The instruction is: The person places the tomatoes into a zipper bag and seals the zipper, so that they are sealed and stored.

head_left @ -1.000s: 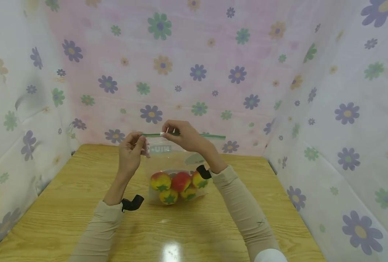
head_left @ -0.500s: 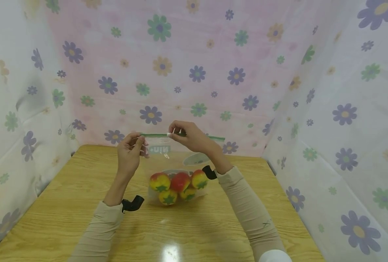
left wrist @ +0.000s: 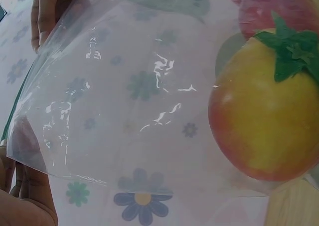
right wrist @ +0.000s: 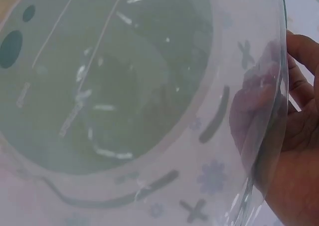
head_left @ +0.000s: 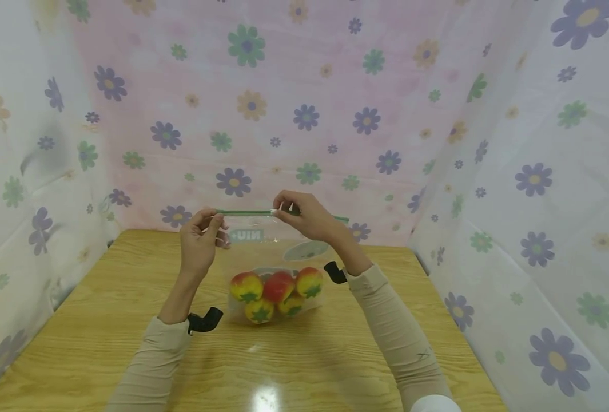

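A clear zip bag [head_left: 247, 254] stands upright on the table, with a green zip strip [head_left: 245, 213] along its top. Inside its lower part lie several red and yellow fruits [head_left: 278, 287] with green leafy tops, like persimmons; one fruit [left wrist: 264, 116] looms large in the left wrist view. My left hand [head_left: 197, 243] pinches the bag's top left corner. On the strip, my right hand [head_left: 304, 216] pinches the white slider [head_left: 274, 212] between thumb and fingers. Seen from the right wrist, the right hand [right wrist: 301, 141] is partly behind the clear film.
The wooden table [head_left: 103, 320] extends around the bag on all sides. Flowered cloth [head_left: 294, 86] hangs behind it and along both sides. A black camera mount [head_left: 205, 320] sits at the left wrist, and another mount [head_left: 335, 273] at the right.
My right hand has moved right along the green strip, taking the white slider with it. The left hand keeps its hold at the corner. The fruits stay at the bottom of the bag.
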The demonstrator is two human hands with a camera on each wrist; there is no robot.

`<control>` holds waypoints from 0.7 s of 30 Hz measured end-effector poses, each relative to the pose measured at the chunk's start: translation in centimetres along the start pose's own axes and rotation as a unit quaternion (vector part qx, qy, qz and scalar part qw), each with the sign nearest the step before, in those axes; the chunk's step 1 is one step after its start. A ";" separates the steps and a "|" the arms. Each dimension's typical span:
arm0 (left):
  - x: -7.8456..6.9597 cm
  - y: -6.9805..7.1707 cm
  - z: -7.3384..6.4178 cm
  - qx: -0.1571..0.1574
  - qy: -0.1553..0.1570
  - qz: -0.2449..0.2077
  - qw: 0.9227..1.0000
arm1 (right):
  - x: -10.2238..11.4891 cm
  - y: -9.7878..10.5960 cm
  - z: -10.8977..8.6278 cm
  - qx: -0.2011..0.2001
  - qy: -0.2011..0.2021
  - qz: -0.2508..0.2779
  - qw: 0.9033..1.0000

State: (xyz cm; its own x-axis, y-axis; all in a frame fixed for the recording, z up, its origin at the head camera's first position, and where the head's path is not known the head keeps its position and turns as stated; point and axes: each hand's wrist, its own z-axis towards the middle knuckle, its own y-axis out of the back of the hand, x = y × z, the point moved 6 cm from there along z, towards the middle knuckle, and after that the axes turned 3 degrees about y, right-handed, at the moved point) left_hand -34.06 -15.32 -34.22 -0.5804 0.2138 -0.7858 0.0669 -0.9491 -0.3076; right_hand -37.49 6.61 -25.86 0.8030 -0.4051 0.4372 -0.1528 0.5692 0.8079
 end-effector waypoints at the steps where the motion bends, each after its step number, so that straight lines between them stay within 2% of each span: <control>1: 0.0 0.1 0.0 -0.001 0.002 0.001 1.000 | -0.1 0.1 -0.1 0.000 -0.002 0.001 1.000; 16: 0.2 0.9 0.1 -0.016 0.022 0.016 0.999 | -1.8 1.8 -1.8 -0.013 -0.023 0.003 1.000; 21: 0.2 1.2 0.1 -0.019 0.026 0.019 0.999 | -2.5 2.4 -2.3 -0.011 -0.044 0.018 0.999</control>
State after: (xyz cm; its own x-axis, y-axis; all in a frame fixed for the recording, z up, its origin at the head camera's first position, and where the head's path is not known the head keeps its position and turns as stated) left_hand -34.17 -16.43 -34.73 -0.5337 0.1900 -0.8241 0.1193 -0.9478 -0.2958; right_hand -38.56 10.65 -25.98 0.7433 -0.4447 0.4998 -0.1677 0.5994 0.7826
